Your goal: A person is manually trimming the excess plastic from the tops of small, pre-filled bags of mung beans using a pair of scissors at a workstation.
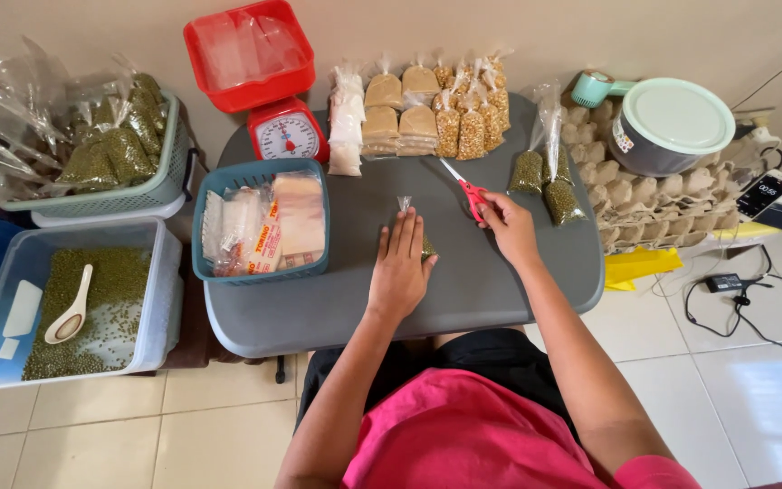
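You're sitting in a home turned small packing spot: a grey tabletop [463,290] on a tiled floor [735,380], a red kitchen scale [287,136], rows of filled little bags [423,118], a tub of green beans [92,308], stacked egg trays [658,204].

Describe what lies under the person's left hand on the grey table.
A small clear bag of green beans lies under the left hand; only its knotted top and one edge show. The rest is covered.
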